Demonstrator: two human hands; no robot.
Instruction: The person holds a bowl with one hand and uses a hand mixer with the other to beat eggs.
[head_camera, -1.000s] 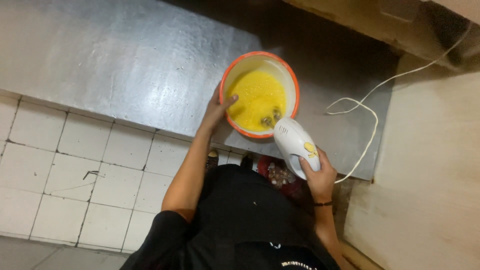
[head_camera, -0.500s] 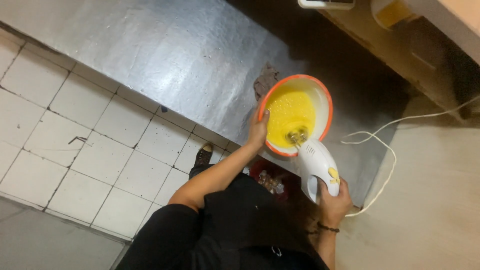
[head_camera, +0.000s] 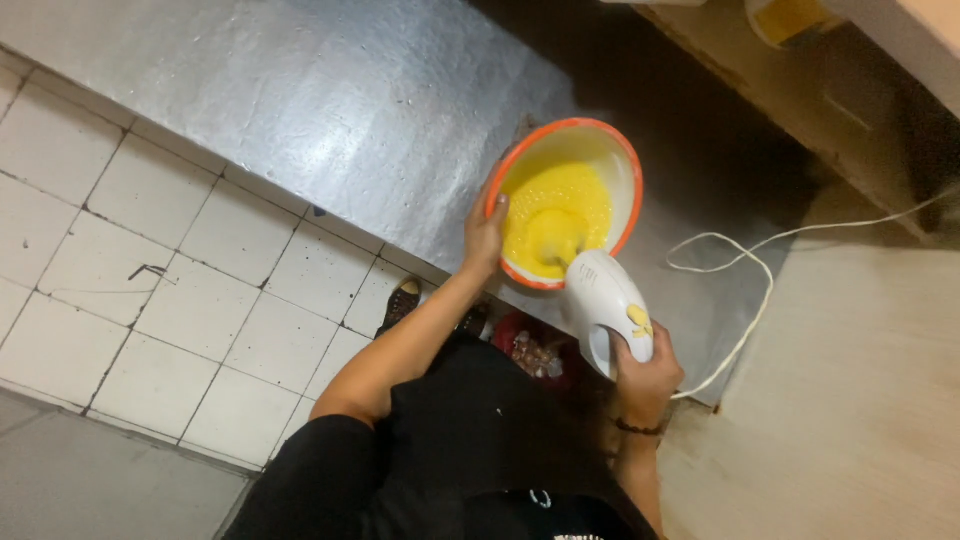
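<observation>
In the head view, our left hand (head_camera: 483, 232) is clamped on the near rim of the bowl (head_camera: 622, 165), judging by its grip to steady it on the desk (head_camera: 330, 110), while our right hand (head_camera: 648, 372) is closed round the handle of the mixer (head_camera: 605, 305). The mixer's long axis slants from that hand up and left toward the bowl, its working end dipped in the yellow batter (head_camera: 560, 215). A white cord (head_camera: 745, 300) trails across the desk to the right of the bowl.

No packages, labels, signs, screens visible.
</observation>
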